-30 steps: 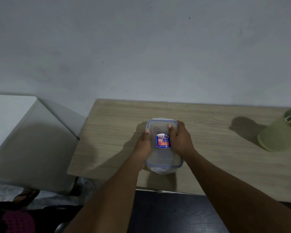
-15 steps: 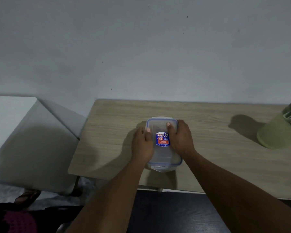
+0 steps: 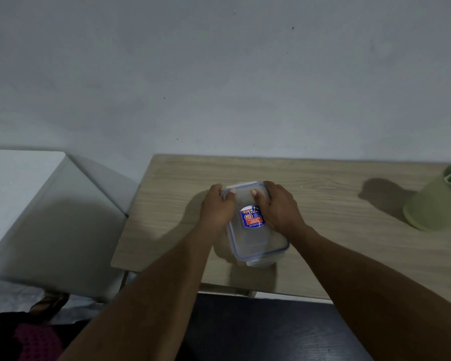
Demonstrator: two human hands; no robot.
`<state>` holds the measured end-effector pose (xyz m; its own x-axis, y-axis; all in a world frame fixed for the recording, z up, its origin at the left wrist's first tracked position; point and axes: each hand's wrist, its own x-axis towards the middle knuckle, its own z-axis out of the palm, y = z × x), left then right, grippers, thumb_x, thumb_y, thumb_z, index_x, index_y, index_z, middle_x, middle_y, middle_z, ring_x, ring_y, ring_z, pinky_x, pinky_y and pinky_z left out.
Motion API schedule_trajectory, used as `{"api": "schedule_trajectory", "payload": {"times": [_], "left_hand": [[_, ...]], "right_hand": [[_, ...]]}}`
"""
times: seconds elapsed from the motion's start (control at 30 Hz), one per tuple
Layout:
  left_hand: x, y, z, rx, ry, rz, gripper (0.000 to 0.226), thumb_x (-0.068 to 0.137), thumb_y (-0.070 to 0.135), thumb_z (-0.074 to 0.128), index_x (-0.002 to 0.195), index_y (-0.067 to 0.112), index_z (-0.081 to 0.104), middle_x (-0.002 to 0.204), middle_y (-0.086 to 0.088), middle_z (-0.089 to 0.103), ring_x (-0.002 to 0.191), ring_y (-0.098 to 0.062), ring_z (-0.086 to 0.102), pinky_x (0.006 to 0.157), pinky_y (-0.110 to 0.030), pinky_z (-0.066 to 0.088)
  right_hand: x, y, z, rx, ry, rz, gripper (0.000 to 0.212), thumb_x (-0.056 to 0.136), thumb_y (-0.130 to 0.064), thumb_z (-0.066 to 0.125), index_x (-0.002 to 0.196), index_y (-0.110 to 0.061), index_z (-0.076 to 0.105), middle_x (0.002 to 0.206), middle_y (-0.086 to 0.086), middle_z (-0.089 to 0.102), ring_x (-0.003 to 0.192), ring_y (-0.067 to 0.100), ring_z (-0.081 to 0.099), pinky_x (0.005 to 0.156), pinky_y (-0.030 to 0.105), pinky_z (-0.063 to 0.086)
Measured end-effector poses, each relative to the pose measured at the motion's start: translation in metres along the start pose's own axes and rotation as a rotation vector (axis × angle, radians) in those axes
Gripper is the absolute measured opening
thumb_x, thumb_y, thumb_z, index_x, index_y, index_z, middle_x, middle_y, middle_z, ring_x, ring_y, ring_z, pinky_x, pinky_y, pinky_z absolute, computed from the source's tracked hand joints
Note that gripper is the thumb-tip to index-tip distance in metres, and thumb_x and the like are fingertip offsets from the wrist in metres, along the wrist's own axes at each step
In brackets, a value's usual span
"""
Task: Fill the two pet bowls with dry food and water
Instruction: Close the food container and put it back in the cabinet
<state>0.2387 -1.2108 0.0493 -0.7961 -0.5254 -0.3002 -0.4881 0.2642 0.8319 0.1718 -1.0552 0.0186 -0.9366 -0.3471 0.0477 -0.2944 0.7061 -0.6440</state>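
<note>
Container (image 3: pixel 255 241), clear plastic, blue-rimmed lid on, sits mid wooden table (image 3: pixel 336 230). Left hand (image 3: pixel 218 208) and right hand (image 3: pixel 279 208) clamp its far end, 2 thumbs on lid. Green jug (image 3: pixel 438 204) well apart, right.

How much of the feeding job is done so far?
Nothing looks done yet: no pet bowl is in view. Right now the left hand and right hand grip the far end of the clear box on the table, its lid on. The green container stands untouched. Opening the box and filling both bowls are left.
</note>
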Motion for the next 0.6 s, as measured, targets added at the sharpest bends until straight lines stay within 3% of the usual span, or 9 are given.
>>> {"api": "schedule_trajectory", "payload": {"times": [0.13,0.23,0.3,0.37,0.43,0.5,0.6], "left_hand": [[0.009,-0.001,-0.005,0.061,-0.142,0.042,0.038,0.093,0.039,0.066,0.123,0.017,0.062,0.116,-0.004,0.068,0.102,-0.022,0.065,0.091,-0.040,0.055],[0.004,-0.011,-0.006,0.023,-0.067,0.038,0.037,0.091,0.043,0.068,0.115,0.015,0.064,0.108,-0.003,0.070,0.098,-0.021,0.066,0.081,-0.032,0.052],[-0.004,-0.017,-0.003,0.038,0.004,0.046,0.042,0.090,0.045,0.068,0.122,0.019,0.060,0.110,-0.001,0.067,0.102,-0.021,0.065,0.082,-0.030,0.049],[-0.014,-0.021,0.000,0.017,0.042,0.056,0.052,0.087,0.051,0.066,0.132,0.029,0.053,0.119,0.000,0.065,0.108,-0.023,0.063,0.092,-0.036,0.052],[-0.025,-0.027,0.007,0.009,0.080,0.099,0.053,0.084,0.059,0.058,0.130,0.033,0.054,0.121,0.001,0.066,0.109,-0.023,0.063,0.094,-0.044,0.053],[-0.035,-0.030,0.012,0.009,0.137,0.090,0.054,0.082,0.065,0.051,0.128,0.036,0.055,0.120,0.002,0.066,0.109,-0.024,0.063,0.092,-0.047,0.054],[-0.044,-0.027,0.014,0.068,0.195,0.026,0.050,0.086,0.063,0.054,0.126,0.033,0.054,0.120,-0.003,0.065,0.110,-0.028,0.062,0.091,-0.046,0.053]], "right_hand": [[0.000,-0.003,-0.002,-0.011,0.019,-0.046,0.059,0.096,-0.063,0.036,0.123,-0.017,0.062,0.108,0.009,0.069,0.098,0.028,0.065,0.081,0.039,0.051],[0.007,-0.006,-0.006,-0.125,0.011,-0.093,0.054,0.097,-0.060,0.037,0.118,-0.019,0.065,0.106,0.007,0.071,0.097,0.030,0.066,0.077,0.038,0.049],[0.016,-0.008,-0.014,-0.261,0.014,-0.088,0.045,0.100,-0.056,0.042,0.113,-0.021,0.066,0.105,0.006,0.072,0.098,0.032,0.067,0.075,0.037,0.047],[0.024,-0.016,-0.024,-0.392,0.012,-0.068,0.048,0.100,-0.058,0.043,0.113,-0.019,0.066,0.108,0.007,0.071,0.102,0.033,0.066,0.079,0.039,0.049],[0.028,-0.027,-0.028,-0.498,-0.025,-0.069,0.049,0.100,-0.057,0.044,0.117,-0.015,0.065,0.114,0.009,0.067,0.108,0.034,0.062,0.083,0.040,0.048],[0.021,-0.035,-0.030,-0.494,-0.015,-0.009,0.044,0.102,-0.049,0.045,0.122,-0.014,0.063,0.121,0.011,0.063,0.116,0.035,0.057,0.089,0.043,0.046],[-0.011,-0.031,-0.037,-0.393,0.094,0.228,0.041,0.100,-0.042,0.047,0.127,-0.014,0.060,0.129,0.013,0.059,0.124,0.037,0.049,0.097,0.048,0.041]]}}
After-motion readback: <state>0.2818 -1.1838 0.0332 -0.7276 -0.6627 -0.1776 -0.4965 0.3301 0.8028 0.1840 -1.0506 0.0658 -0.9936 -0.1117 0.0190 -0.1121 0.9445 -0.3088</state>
